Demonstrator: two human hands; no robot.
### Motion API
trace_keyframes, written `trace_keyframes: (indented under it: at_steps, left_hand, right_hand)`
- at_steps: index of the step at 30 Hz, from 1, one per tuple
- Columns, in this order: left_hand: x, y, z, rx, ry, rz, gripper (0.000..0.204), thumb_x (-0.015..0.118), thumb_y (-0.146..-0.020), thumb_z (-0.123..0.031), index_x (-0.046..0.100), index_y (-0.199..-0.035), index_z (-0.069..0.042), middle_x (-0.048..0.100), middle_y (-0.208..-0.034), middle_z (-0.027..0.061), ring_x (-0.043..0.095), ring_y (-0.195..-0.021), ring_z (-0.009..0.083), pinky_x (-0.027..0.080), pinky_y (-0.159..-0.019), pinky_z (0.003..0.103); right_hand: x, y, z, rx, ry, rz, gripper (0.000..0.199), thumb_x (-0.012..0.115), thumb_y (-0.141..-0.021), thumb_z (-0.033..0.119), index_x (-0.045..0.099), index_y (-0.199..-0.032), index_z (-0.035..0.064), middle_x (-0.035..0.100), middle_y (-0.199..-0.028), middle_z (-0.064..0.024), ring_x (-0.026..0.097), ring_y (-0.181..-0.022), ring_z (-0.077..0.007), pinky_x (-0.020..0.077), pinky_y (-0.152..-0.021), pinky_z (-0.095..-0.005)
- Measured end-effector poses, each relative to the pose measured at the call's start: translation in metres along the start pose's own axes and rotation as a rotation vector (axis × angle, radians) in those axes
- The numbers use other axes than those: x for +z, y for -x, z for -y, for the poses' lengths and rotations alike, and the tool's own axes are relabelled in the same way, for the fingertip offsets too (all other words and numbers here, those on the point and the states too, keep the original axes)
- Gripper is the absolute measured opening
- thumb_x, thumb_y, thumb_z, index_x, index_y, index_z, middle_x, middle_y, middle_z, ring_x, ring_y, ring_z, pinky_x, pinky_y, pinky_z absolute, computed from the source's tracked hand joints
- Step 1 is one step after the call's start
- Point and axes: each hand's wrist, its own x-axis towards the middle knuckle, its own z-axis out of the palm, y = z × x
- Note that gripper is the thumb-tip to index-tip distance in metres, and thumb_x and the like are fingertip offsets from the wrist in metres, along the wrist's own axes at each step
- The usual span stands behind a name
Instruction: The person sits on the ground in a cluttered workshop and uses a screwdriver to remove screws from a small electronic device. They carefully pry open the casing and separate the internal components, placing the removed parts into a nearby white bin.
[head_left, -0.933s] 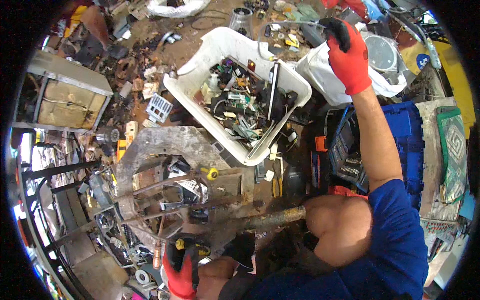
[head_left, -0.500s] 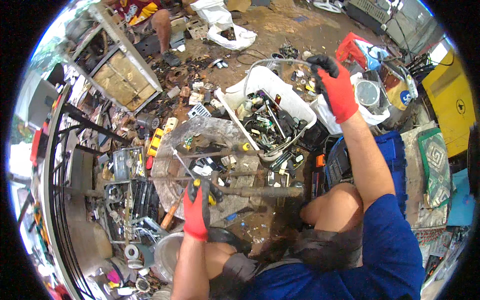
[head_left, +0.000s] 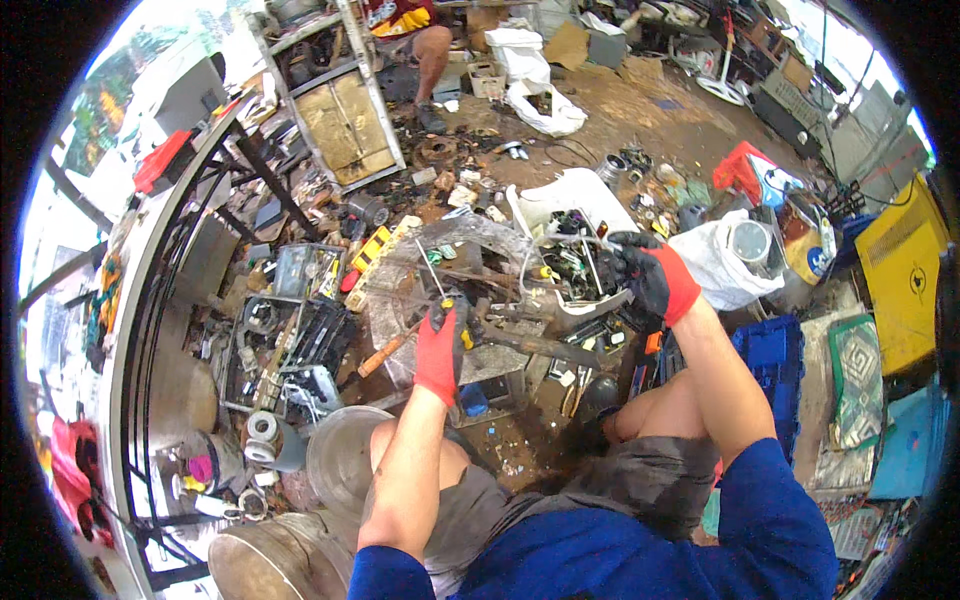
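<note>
My left hand (head_left: 440,348), in a red and black glove, is shut on a screwdriver (head_left: 432,275) with a yellow and black handle. Its thin shaft points up and away over a heap of metal scrap. My right hand (head_left: 652,278), gloved the same way, grips the near right rim of a white plastic bin (head_left: 565,195). The bin is tilted and full of small tools and cables. A rusty metal bar (head_left: 545,347) lies between my two hands, just above my knees.
A white bag (head_left: 715,270) holding a round metal part sits right of the bin, and a blue crate (head_left: 765,365) lies by my right arm. A yellow box (head_left: 900,270) stands far right. Metal racks (head_left: 345,110) and a pot (head_left: 340,455) crowd the left. Another person's leg (head_left: 432,55) shows at the top.
My left hand rose from near my lap to the scrap heap with the screwdriver. My right hand shifted from the bin's far right side to its near rim.
</note>
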Motion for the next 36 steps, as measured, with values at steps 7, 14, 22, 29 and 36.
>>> trace_keyframes:
  at_steps: [7, 14, 22, 29, 36]
  left_hand:
    - [0.000, -0.001, -0.004, 0.013, -0.052, 0.032, 0.023, 0.061, -0.096, -0.027, 0.062, -0.106, -0.006, 0.062, -0.078, 0.0016, 0.061, -0.066, 0.0126, 0.050, -0.059, 0.026]
    - [0.023, -0.005, 0.002, -0.035, -0.092, 0.090, 0.023, 0.061, -0.097, -0.026, 0.062, -0.103, -0.005, 0.063, -0.078, 0.0023, 0.061, -0.066, 0.0127, 0.049, -0.059, 0.027]
    - [0.018, 0.002, -0.007, -0.057, -0.113, 0.048, 0.019, 0.057, -0.098, -0.022, 0.060, -0.099, -0.003, 0.061, -0.079, 0.0049, 0.058, -0.067, 0.0147, 0.048, -0.062, 0.029]
    - [0.024, -0.009, -0.001, -0.096, -0.119, -0.043, 0.021, 0.055, -0.098, -0.025, 0.056, -0.102, -0.005, 0.061, -0.081, 0.0072, 0.060, -0.072, 0.0197, 0.051, -0.065, 0.035]
    - [0.031, -0.014, -0.010, -0.111, -0.293, -0.070, 0.028, 0.054, -0.099, -0.031, 0.056, -0.105, -0.004, 0.062, -0.083, 0.0104, 0.061, -0.070, 0.0230, 0.053, -0.064, 0.038]
  right_hand:
    - [-0.014, -0.015, 0.024, -0.070, -0.068, -0.064, 0.026, 0.053, -0.089, 0.005, 0.060, -0.114, 0.0025, 0.061, -0.079, -0.0054, 0.058, -0.063, -0.0171, 0.0466, -0.056, -0.0287]
    - [-0.198, -0.095, 0.138, -0.456, 0.370, -0.456, 0.015, 0.055, -0.095, 0.027, 0.058, -0.096, 0.0125, 0.059, -0.083, -0.0036, 0.057, -0.070, -0.0182, 0.0463, -0.062, -0.0322]
    - [-0.205, -0.141, 0.009, -0.271, 0.640, -0.517, 0.026, 0.056, -0.089, 0.014, 0.066, -0.112, 0.0052, 0.068, -0.094, -0.0070, 0.064, -0.076, -0.0158, 0.0512, -0.065, -0.0284]
    - [-0.213, -0.219, -0.089, 0.270, 1.812, -0.170, 0.049, 0.056, -0.079, 0.033, 0.064, -0.119, 0.0058, 0.063, -0.123, -0.0206, 0.062, -0.113, -0.0345, 0.0485, -0.096, -0.0418]
    - [-0.206, -0.275, -0.173, 0.326, 2.043, -0.047, 0.043, 0.065, -0.079, 0.037, 0.070, -0.111, 0.0096, 0.067, -0.116, -0.0141, 0.065, -0.105, -0.0318, 0.0533, -0.088, -0.0428]
